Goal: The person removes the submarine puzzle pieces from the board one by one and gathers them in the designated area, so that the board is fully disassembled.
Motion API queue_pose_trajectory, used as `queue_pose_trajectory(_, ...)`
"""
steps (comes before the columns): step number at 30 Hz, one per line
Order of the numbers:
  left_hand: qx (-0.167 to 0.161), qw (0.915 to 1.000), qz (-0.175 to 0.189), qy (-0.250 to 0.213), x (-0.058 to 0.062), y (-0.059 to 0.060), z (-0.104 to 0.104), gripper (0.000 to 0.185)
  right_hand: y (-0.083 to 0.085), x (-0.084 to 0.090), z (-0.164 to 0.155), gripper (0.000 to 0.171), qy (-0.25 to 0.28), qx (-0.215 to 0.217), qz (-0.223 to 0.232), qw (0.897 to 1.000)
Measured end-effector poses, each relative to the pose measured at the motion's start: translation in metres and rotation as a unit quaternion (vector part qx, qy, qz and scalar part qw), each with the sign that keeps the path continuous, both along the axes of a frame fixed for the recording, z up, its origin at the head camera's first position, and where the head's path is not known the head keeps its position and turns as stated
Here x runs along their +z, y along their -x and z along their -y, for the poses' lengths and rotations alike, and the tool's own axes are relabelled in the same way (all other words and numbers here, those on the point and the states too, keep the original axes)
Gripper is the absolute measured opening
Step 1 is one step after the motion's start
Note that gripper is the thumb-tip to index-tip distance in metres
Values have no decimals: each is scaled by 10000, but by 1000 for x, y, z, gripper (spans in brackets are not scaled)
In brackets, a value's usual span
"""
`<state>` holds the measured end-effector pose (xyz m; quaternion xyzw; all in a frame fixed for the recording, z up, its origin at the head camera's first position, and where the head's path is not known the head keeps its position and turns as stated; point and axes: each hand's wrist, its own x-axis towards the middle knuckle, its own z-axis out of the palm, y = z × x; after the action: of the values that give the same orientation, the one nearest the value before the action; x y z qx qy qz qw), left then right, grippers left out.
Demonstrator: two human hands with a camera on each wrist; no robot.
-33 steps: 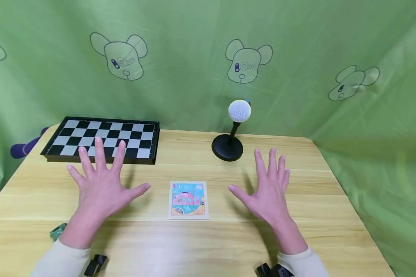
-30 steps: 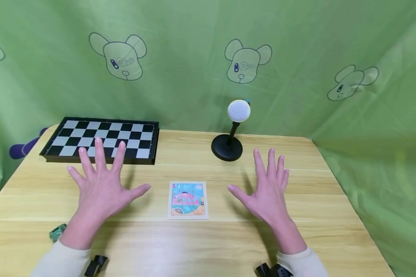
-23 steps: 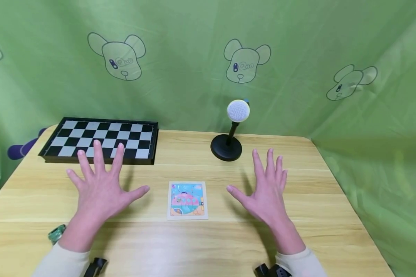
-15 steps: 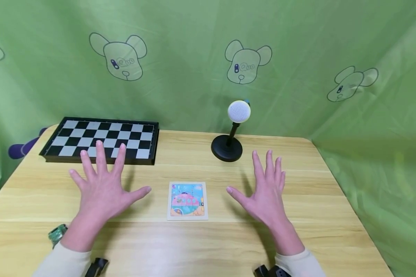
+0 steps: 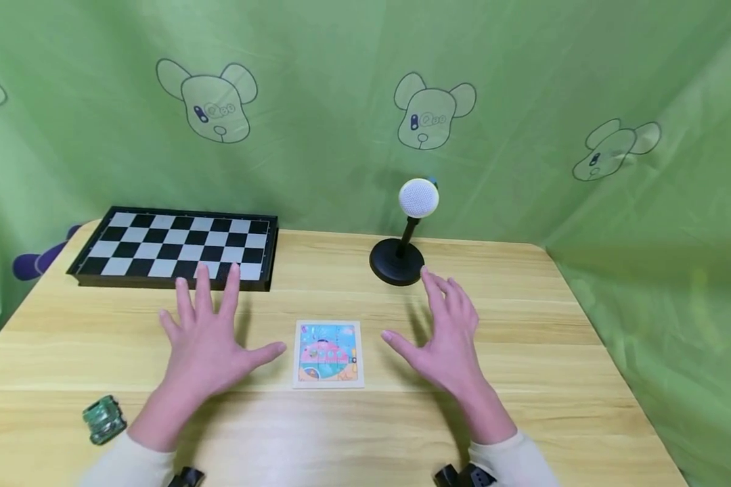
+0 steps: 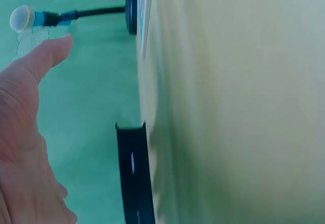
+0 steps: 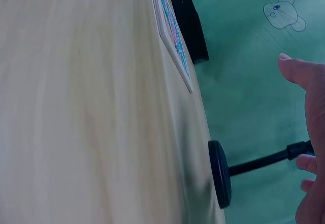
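A small square picture puzzle with a white frame and a pink submarine scene lies flat at the middle of the table. Left of it, my left hand hovers above the wood with its fingers spread and holds nothing. To the right of the puzzle, my right hand is also raised and bare, its fingers extended closer together. Both thumbs point inward toward the puzzle without reaching it. In the left wrist view, the thumb stands well above the table surface; the right wrist view has the puzzle's white edge side-on.
A folding chessboard lies at the back left, just beyond the left fingertips. A microphone on a round black stand is at the back, beyond the right hand. Near the left wrist sits a small green object. Green cloth hangs behind.
Both hands have moved inward toward the puzzle, the left one rightward and the right one leftward. The right fingers have drawn closer together. The green object now shows fully beside the left wrist.
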<state>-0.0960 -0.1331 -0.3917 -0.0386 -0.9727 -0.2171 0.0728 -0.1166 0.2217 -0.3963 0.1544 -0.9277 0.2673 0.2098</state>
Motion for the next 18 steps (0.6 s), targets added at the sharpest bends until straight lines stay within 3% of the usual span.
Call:
queue_pose_trajectory(8, -140, 9960, 204, -856, -3, -10, -27, 139, 7, -3, 27, 108, 673, 532, 468, 9952)
queue_pose_trajectory(12, -210, 9897, 299, -1382, -6, -12, -40, 136, 11, -9, 42, 97, 1105, 876, 736, 9873)
queue_pose_trajectory(18, -197, 9832, 585, -1720, -11, -13, -59, 130, 15, -18, 61, 85, 1355, 1440, 1220, 9726)
